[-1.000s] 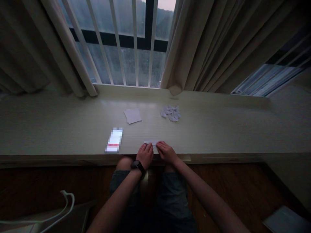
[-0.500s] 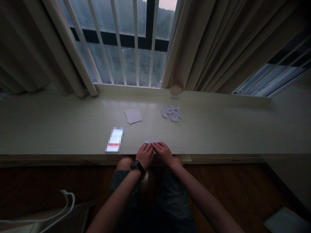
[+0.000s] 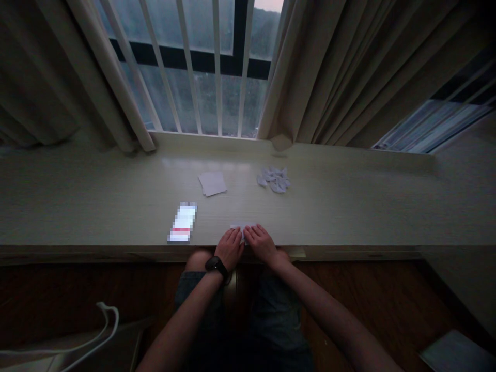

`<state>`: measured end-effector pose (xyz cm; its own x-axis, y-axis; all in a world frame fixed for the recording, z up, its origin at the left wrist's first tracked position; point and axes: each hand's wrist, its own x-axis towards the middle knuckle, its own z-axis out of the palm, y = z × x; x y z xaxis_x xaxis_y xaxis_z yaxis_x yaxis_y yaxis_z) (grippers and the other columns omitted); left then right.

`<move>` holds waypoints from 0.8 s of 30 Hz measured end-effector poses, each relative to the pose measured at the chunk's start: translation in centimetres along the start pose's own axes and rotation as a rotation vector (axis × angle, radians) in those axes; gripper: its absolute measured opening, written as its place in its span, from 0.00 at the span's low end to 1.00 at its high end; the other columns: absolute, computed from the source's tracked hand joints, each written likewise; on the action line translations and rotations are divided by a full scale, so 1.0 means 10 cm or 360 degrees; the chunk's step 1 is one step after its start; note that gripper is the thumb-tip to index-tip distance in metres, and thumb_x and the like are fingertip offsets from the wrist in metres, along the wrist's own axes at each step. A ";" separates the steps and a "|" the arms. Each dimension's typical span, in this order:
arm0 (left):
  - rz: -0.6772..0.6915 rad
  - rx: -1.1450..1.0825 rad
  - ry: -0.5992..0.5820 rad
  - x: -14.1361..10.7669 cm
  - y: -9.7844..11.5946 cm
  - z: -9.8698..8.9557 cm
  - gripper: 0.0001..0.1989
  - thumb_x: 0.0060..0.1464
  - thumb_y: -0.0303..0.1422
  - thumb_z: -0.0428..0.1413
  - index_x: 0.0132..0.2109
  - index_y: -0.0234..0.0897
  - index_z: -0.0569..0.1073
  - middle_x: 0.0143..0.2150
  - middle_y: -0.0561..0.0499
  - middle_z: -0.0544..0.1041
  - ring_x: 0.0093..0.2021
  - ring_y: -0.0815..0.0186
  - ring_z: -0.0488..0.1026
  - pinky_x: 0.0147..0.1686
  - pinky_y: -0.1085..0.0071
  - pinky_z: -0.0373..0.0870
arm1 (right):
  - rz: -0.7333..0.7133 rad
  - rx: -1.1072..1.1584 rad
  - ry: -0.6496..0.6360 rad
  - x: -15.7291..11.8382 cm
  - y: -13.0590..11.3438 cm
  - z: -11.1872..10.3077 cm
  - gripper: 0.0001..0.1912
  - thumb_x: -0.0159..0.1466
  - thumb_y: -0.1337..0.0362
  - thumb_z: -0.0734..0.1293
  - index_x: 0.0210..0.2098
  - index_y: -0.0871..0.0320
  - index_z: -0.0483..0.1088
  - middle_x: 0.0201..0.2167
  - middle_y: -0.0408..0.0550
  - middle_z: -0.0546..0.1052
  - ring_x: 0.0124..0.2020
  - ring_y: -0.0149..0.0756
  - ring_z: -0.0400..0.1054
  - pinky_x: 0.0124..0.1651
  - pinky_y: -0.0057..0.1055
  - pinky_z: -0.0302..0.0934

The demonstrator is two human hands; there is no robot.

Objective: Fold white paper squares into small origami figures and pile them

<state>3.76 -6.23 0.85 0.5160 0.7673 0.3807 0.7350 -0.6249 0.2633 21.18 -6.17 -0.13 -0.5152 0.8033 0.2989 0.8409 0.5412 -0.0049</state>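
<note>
A small piece of white paper [image 3: 243, 226] lies at the front edge of the table, mostly covered by my fingers. My left hand [image 3: 230, 247], with a black watch on its wrist, presses the paper's left side, fingers held together. From the right, my right hand [image 3: 260, 243] holds the other side down, its fingertips close to those of the left. Both thumbs are hidden, and the paper's folds are too small to make out. Farther back sits a short stack of square white paper [image 3: 213, 184]. To its right is a loose pile of folded white paper pieces [image 3: 275, 180].
Left of my hands lies a phone [image 3: 183, 222] with a lit, blurred screen. Behind the pale table [image 3: 349, 206] are a barred window [image 3: 201, 98] and long curtains [image 3: 329, 77]. A white cable [image 3: 112, 320] hangs at the lower left.
Both hands have spread slightly apart, with the fingers lying flatter on the paper. More of the paper shows between them. The stack, pile and phone stay where they were.
</note>
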 end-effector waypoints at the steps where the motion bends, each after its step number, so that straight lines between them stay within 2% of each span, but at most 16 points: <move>1: 0.0002 -0.0005 0.0006 0.00 0.00 0.00 0.17 0.60 0.32 0.45 0.54 0.33 0.66 0.57 0.40 0.67 0.58 0.57 0.62 0.59 0.55 0.58 | -0.0016 -0.0034 -0.0005 0.00 0.00 0.01 0.22 0.62 0.71 0.62 0.56 0.65 0.63 0.54 0.59 0.69 0.54 0.44 0.63 0.61 0.45 0.51; 8: -0.0085 -0.0080 0.0098 0.00 -0.01 0.06 0.16 0.58 0.32 0.48 0.53 0.33 0.64 0.55 0.37 0.66 0.57 0.55 0.63 0.55 0.54 0.63 | -0.0023 -0.0122 -0.0039 0.04 -0.05 0.03 0.21 0.62 0.72 0.61 0.55 0.67 0.63 0.53 0.61 0.70 0.53 0.45 0.64 0.59 0.43 0.55; 12: -0.0102 -0.0138 0.0116 -0.03 -0.02 0.10 0.17 0.58 0.31 0.48 0.54 0.34 0.62 0.54 0.37 0.65 0.58 0.56 0.62 0.54 0.55 0.65 | 0.0062 -0.0089 -0.0042 0.06 -0.08 0.03 0.20 0.62 0.74 0.60 0.53 0.67 0.64 0.51 0.61 0.72 0.50 0.44 0.67 0.56 0.40 0.58; 16: -0.0074 -0.0066 0.0062 -0.04 -0.02 0.06 0.18 0.59 0.32 0.47 0.55 0.33 0.64 0.54 0.39 0.68 0.56 0.57 0.63 0.56 0.56 0.62 | 0.0249 -0.0019 -0.0065 0.10 -0.13 0.02 0.16 0.62 0.73 0.61 0.49 0.62 0.67 0.47 0.57 0.74 0.44 0.41 0.70 0.48 0.34 0.62; 19: -0.0076 -0.0005 -0.0004 -0.02 -0.02 -0.03 0.19 0.60 0.33 0.46 0.57 0.35 0.64 0.56 0.42 0.68 0.55 0.57 0.64 0.55 0.56 0.60 | 0.0463 0.0014 -0.0062 0.16 -0.21 -0.03 0.11 0.62 0.71 0.62 0.44 0.59 0.68 0.42 0.54 0.76 0.38 0.39 0.70 0.42 0.32 0.61; 21: -0.0085 0.0011 -0.0038 0.00 -0.02 -0.09 0.19 0.59 0.33 0.47 0.57 0.37 0.65 0.55 0.44 0.69 0.54 0.58 0.65 0.54 0.57 0.60 | 0.0604 0.0018 -0.0026 0.20 -0.29 -0.06 0.10 0.62 0.70 0.62 0.43 0.58 0.69 0.40 0.53 0.76 0.38 0.39 0.69 0.41 0.31 0.59; 24: -0.0086 0.0016 -0.0080 0.02 -0.03 -0.14 0.18 0.59 0.32 0.47 0.56 0.39 0.67 0.55 0.45 0.70 0.52 0.59 0.66 0.52 0.58 0.60 | 0.0773 0.0036 0.0088 0.23 -0.40 -0.09 0.10 0.63 0.68 0.61 0.44 0.59 0.69 0.42 0.53 0.75 0.42 0.40 0.66 0.45 0.33 0.57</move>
<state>3.02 -6.06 2.12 0.4969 0.8063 0.3208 0.7666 -0.5811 0.2731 16.80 -6.69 1.48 -0.0541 0.9502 0.3069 0.9777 0.1128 -0.1770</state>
